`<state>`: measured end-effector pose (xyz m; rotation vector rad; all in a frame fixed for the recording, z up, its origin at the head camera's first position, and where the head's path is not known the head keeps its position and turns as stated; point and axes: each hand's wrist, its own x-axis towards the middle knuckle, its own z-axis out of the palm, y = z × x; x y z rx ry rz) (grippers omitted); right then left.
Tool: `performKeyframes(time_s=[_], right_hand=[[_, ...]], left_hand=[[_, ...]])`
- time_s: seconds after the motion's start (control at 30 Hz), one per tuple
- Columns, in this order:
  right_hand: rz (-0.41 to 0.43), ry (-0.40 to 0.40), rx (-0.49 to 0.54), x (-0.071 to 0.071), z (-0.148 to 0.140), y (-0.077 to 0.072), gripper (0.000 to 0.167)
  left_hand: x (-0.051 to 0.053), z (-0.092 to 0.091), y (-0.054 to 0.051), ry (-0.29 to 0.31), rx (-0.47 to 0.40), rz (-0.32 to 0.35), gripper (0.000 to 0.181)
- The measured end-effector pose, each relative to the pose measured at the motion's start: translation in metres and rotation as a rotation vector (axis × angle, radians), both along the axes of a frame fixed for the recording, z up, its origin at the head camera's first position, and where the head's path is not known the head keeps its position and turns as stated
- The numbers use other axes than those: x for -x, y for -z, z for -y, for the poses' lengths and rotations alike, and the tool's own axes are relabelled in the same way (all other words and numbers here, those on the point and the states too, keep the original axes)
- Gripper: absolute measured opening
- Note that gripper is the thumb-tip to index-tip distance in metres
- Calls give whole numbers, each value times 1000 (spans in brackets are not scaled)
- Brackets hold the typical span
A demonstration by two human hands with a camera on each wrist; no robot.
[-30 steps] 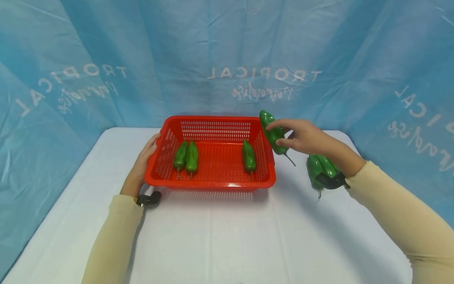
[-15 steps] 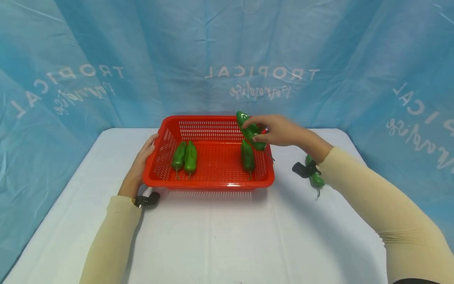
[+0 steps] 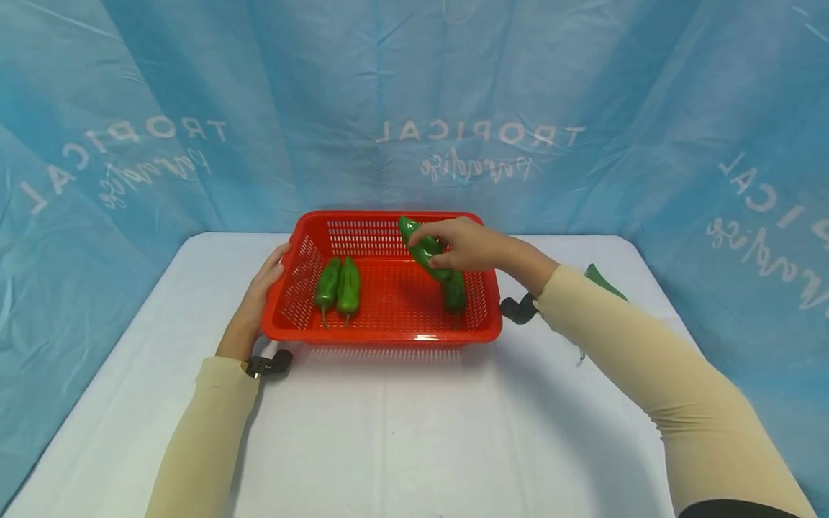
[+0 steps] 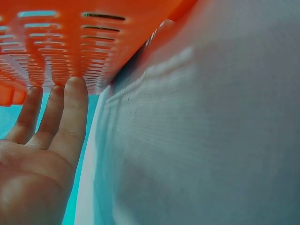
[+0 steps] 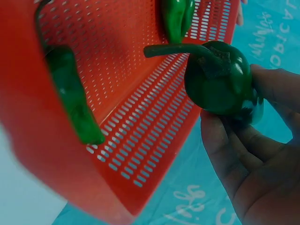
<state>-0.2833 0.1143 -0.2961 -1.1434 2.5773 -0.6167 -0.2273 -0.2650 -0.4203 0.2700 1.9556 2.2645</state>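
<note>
A red slotted basket [image 3: 388,336] stands on the white table with two green peppers [image 3: 347,288] side by side in its left part and another pepper [image 3: 455,293] at its right. Above the basket's right half, my right hand [image 3: 463,244] pinches a green pepper [image 3: 424,248] between thumb and fingers; in the right wrist view this pepper [image 5: 218,79] has its stem toward the camera. My left hand [image 3: 255,306] lies against the basket's left side, and the left wrist view has its straight fingers [image 4: 72,112] touching the slotted wall [image 4: 70,42].
To the right of the basket, a green pepper [image 3: 604,280] lies on the white table [image 3: 388,432], partly hidden under my right sleeve. A blue printed curtain [image 3: 337,108] hangs behind the table and at both sides.
My right hand has carried its pepper leftward, from outside the basket's right edge to above its inside. My left hand has stayed at the left side.
</note>
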Motion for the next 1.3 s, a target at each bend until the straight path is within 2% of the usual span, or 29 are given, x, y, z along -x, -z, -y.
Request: performKeyframes(time_s=[0.13,0.27,0.43,0.63,0.87,1.13,1.3], right_hand=[[22,-2,7,6,10,3,41],[79,21,7,13,22,7,40],[140,39,13,19,36,14,40],[182,58,-1,20,44,16,42],[190,64,3,19,46,17,41],[221,69,9,25,52,33,40],[226,110,15,33,56,47,40]], left_hand=[[0,0,-2,0,-13,-6,49],[-2,-1,-2,4,-28,0,49],[-2,-2,-1,-6,-5,4,50],[0,-3,-1,-16,14,13,52],[1,-3,-1,-10,-9,10,52],[-2,-3,-2,-20,6,16,52],[-2,-2,-1,-19,14,16,52]])
